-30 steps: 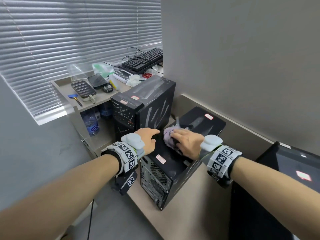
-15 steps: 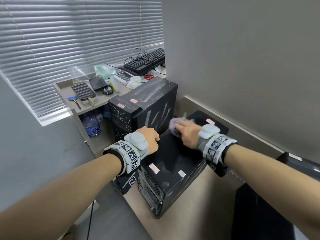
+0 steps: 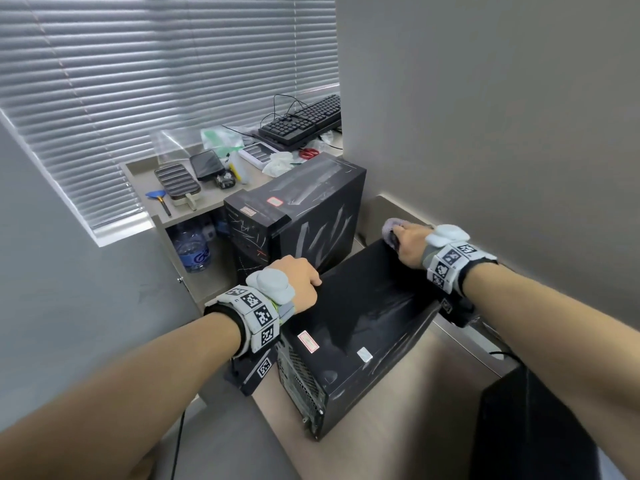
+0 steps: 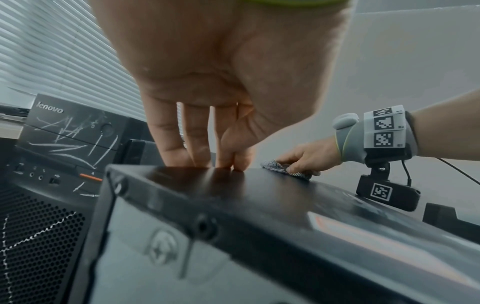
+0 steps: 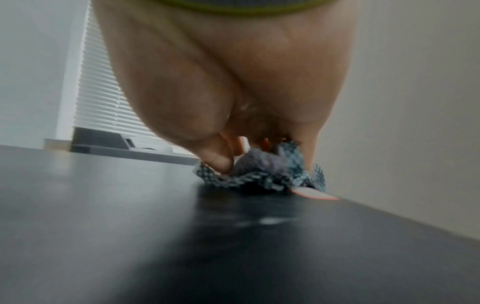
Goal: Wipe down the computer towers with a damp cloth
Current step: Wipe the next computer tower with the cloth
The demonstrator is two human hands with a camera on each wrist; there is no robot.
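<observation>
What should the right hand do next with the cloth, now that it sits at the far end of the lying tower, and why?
Probably draw the cloth back toward the near end in a fresh lane. The right hand presses it at the far corner of the lying tower, by the wall, so no panel is left ahead. The left hand braces the tower's left edge, steadying it.

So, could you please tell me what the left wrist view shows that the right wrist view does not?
Only the left wrist view shows the left hand with fingertips on the tower edge, plus the scratched Lenovo tower behind. Only the right wrist view shows the right thumb pressing into the cloth beside a sticker. Both show the right hand holding the cloth on the tower's top.
</observation>
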